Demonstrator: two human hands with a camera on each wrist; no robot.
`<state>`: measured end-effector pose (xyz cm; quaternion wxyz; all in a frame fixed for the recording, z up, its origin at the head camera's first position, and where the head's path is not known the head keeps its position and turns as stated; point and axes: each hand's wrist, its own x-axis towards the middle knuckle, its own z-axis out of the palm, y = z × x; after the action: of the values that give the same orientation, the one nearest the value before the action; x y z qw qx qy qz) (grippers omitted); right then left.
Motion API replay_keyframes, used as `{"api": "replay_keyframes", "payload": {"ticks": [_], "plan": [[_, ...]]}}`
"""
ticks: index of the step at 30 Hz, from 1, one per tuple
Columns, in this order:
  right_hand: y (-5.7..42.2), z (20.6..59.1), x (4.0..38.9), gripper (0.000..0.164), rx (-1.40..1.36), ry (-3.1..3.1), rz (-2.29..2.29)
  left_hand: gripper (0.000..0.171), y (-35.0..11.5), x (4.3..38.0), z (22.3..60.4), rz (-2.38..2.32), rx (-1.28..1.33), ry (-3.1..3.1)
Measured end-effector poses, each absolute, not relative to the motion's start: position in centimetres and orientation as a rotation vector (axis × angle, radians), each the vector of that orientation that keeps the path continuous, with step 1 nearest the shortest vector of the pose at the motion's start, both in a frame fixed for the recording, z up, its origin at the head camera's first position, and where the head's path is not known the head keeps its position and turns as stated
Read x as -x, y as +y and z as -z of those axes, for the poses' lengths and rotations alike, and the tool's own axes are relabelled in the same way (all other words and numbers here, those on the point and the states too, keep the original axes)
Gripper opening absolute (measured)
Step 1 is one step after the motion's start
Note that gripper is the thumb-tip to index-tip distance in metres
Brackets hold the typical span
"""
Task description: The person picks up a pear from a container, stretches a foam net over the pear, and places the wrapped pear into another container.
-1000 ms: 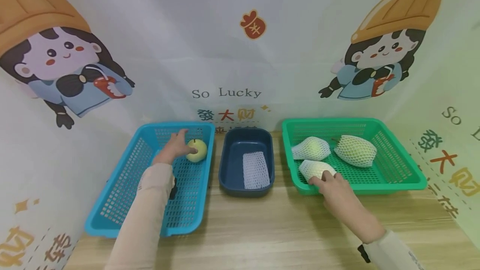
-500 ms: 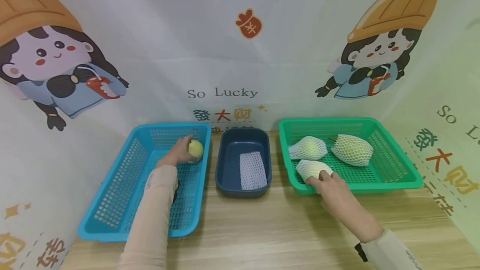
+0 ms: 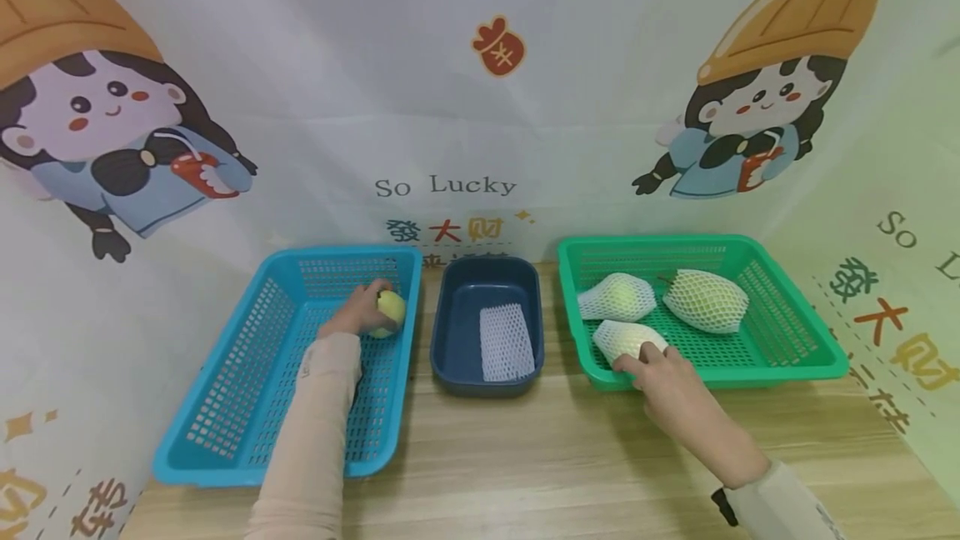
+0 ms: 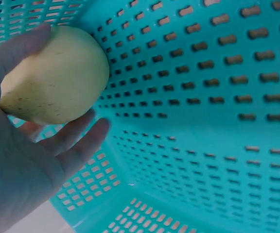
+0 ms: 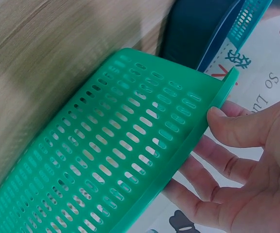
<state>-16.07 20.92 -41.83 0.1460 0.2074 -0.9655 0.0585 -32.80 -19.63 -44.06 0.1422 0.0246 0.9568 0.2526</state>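
In the blue basket [image 3: 213,332], my left hand [image 3: 358,311] grips a pale yellow pear [image 4: 67,73] near the right wall. Its thumb [image 4: 26,46] lies over the pear, with the fingers beneath. My right hand [image 5: 249,165] holds the near rim of the green basket [image 5: 120,131], thumb at the rim and fingers reaching over it. Just inside, close to those fingers, lies a pear in white foam netting [image 3: 622,338]. Whether the right fingertips touch that pear is hidden. Two more netted pears [image 3: 617,297] [image 3: 705,300] lie farther back.
Between the baskets stands a dark blue tub [image 3: 457,332] with an unfilled foam net sleeve [image 3: 507,342] in it. All three containers stand on a wood-grain table [image 3: 510,465], against a printed cloth backdrop [image 3: 420,65].
My left hand has closed round the pear from a spread pose and moved slightly nearer along the basket's right side. The right hand keeps its place at the green rim.
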Motion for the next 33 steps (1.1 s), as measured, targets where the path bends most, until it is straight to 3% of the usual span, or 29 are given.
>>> {"api": "replay_keyframes", "payload": {"ticks": [16,33], "plan": [[21.0,42.0,16.1,0.041,-0.604,-2.778,-0.159,0.061,-20.2,32.5,44.7,-0.932,-0.013,2.593],[20.9,41.7,16.0,0.041,-0.600,-2.810,-0.163,0.068,-21.1,29.5,41.5,-0.983,-0.004,2.654]]}}
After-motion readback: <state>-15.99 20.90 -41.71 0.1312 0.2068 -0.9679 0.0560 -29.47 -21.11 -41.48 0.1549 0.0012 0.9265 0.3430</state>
